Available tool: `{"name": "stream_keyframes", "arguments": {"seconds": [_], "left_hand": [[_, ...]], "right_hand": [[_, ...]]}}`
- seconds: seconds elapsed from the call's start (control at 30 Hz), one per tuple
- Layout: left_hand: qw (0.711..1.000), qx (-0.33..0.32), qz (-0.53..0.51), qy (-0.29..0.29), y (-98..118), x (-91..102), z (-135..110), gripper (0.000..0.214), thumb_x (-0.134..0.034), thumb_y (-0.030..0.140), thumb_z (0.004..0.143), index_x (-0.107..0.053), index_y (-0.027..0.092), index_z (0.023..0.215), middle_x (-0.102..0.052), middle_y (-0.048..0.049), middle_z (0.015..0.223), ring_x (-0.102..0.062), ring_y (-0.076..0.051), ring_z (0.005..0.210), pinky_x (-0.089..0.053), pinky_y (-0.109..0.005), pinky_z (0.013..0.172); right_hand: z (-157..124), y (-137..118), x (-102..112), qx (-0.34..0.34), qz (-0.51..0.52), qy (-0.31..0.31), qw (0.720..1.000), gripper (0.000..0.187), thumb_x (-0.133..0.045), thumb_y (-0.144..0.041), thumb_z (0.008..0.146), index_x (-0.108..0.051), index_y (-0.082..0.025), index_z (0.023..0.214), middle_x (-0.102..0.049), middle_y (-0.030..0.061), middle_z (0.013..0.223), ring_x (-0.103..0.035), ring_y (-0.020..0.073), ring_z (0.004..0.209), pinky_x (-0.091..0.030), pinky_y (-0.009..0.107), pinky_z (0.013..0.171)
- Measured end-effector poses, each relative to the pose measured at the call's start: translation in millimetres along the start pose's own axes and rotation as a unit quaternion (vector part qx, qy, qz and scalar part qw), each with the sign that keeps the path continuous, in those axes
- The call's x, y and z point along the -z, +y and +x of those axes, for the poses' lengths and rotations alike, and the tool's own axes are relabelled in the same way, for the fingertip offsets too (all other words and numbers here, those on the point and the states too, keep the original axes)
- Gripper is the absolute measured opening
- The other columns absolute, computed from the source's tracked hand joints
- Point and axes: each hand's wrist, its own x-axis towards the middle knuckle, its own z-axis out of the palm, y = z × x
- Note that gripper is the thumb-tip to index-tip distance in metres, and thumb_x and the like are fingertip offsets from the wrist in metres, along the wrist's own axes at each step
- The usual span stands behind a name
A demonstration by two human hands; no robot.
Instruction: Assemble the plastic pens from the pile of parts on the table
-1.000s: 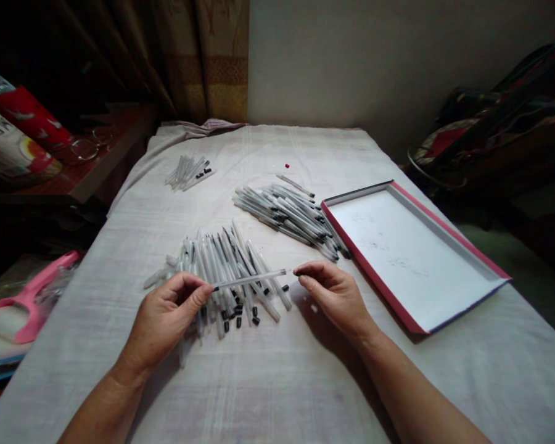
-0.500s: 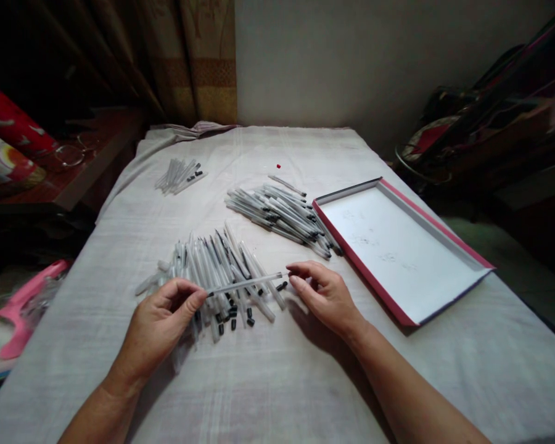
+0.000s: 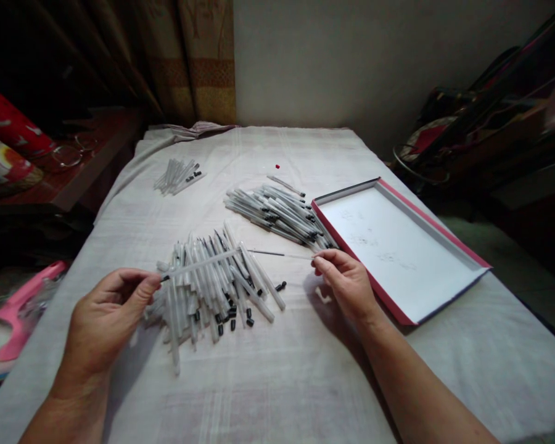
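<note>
My left hand pinches one end of a clear pen barrel, held just above a loose heap of clear pen barrels with small black end plugs scattered beside it. My right hand pinches a thin dark ink refill, drawn out to the right of the barrel and fully apart from it. Both hands hover over the white cloth-covered table.
A second pile of pens lies further back, beside an open red-edged shallow box at the right. A small bundle of barrels and a tiny red bit lie at the back. Pink object at left; bags at right.
My hands have moved apart: the left carried the barrel leftward, the right drew the thin refill out to the right. Earlier both held one pen between them.
</note>
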Motion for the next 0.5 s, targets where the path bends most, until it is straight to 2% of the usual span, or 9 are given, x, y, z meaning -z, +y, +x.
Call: {"name": "stream_keyframes", "arguments": {"seconds": [0.1, 0.17, 0.27, 0.4, 0.5], "left_hand": [[0.999, -0.001, 0.015, 0.048, -1, 5.5, 2, 0.023, -0.067, 0.048, 0.081, -0.067, 0.025, 0.083, -0.063, 0.0068, 0.065, -0.057, -0.009, 0.058, -0.045, -0.020, 0.051], [0.999, 0.009, -0.004, 0.036, 0, 3.0, 1, 0.025, -0.070, 0.049, 0.079, -0.067, 0.024, 0.080, -0.064, 0.0066, 0.064, -0.057, -0.010, 0.057, -0.046, -0.020, 0.049], [0.999, 0.016, -0.047, -0.015, 2, -5.9, -3, 0.032, -0.076, 0.053, 0.072, -0.067, 0.022, 0.077, -0.063, 0.0041, 0.062, -0.056, -0.010, 0.054, -0.046, -0.021, 0.046], [0.996, 0.013, -0.065, -0.064, 6, -18.3, -11, 0.038, -0.078, 0.057, 0.068, -0.067, 0.021, 0.074, -0.061, 0.0019, 0.060, -0.055, -0.011, 0.053, -0.046, -0.021, 0.046], [0.995, 0.013, -0.079, -0.066, 10, -26.8, -18, 0.039, -0.079, 0.056, 0.067, -0.067, 0.020, 0.075, -0.062, 0.0017, 0.062, -0.056, -0.011, 0.055, -0.047, -0.020, 0.050]], "right_hand": [[0, 3, -2, 0.061, -0.043, 0.034, 0.997, 0.025, -0.070, -0.043, 0.077, -0.068, -0.018, 0.079, -0.062, -0.0006, 0.063, -0.047, 0.0104, 0.043, -0.038, 0.025, 0.041], [-2, 6, -6, 0.131, -0.107, 0.043, 0.985, 0.018, -0.067, -0.036, 0.079, -0.069, -0.019, 0.076, -0.065, 0.0015, 0.066, -0.054, 0.0135, 0.052, -0.042, 0.027, 0.050], [-6, 8, -11, 0.217, -0.195, -0.001, 0.957, 0.011, -0.065, -0.028, 0.081, -0.070, -0.019, 0.076, -0.069, 0.0030, 0.072, -0.059, 0.0149, 0.060, -0.045, 0.027, 0.056], [-10, 8, -13, 0.244, -0.228, -0.050, 0.941, 0.010, -0.065, -0.027, 0.083, -0.070, -0.019, 0.080, -0.068, 0.0030, 0.073, -0.059, 0.0145, 0.062, -0.045, 0.027, 0.059], [-14, 5, -16, 0.219, -0.200, -0.069, 0.953, 0.010, -0.068, -0.027, 0.080, -0.070, -0.018, 0.082, -0.066, 0.0025, 0.072, -0.059, 0.0143, 0.063, -0.044, 0.026, 0.058]]}}
